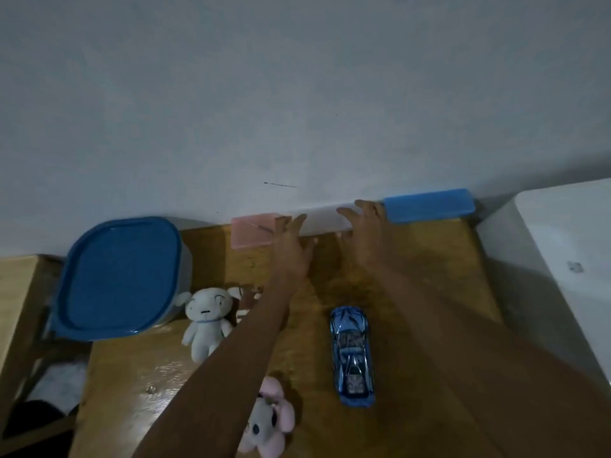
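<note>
Both my arms reach across the wooden table [429, 259] to the wall. A pale white box [325, 221] lies against the wall between a pink box [251, 236] and a blue box [429, 204]. My left hand [291, 246] is at the white box's left end, fingers straight, thumb by its front edge. My right hand [367, 233] is at its right end with fingers spread over it. Whether either hand grips the box is unclear.
A large blue-lidded container [122, 276] stands at the left. A white plush dog [205, 319] lies beside it, a pink and grey plush [267, 421] near the front, and a blue toy car [352, 355] under my right arm. A white appliance [562, 259] borders the right.
</note>
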Tool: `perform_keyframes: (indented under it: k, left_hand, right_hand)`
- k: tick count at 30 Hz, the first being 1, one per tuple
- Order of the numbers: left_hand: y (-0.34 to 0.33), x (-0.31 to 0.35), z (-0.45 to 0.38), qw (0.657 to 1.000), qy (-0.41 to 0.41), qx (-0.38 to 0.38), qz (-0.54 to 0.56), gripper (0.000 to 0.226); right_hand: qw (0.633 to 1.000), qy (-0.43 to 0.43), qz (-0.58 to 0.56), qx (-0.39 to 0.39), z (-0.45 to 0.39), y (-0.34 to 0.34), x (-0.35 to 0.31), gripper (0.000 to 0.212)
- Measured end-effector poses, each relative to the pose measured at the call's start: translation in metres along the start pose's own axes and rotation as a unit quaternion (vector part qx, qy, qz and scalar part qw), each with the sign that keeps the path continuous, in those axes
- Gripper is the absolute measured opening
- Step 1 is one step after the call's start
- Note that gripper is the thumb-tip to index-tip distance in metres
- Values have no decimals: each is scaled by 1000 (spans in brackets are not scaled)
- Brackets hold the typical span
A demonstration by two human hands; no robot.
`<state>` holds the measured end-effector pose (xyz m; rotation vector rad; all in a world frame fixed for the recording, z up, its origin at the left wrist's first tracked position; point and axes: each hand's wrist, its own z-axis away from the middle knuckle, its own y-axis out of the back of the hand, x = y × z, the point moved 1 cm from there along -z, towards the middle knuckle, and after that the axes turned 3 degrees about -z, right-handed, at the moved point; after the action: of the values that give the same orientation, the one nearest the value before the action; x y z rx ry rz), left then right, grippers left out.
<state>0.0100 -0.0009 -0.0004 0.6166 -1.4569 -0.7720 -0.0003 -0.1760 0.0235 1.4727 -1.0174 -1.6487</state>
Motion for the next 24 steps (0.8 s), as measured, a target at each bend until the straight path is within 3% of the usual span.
perform_keyframes:
  k: [12, 21, 24]
  left_hand:
    - [-15, -7, -17, 999, 5, 45, 17, 49]
    - [-17, -7, -6, 995, 8, 81, 58, 84]
    - [-14, -8, -2, 995, -10, 78, 57, 89]
  right_hand:
    - [1000, -7, -4, 29, -10, -13, 11, 41]
    - [988, -28, -24, 153, -17, 5, 3, 30]
    - [983, -41, -80, 160, -26, 10, -6, 24]
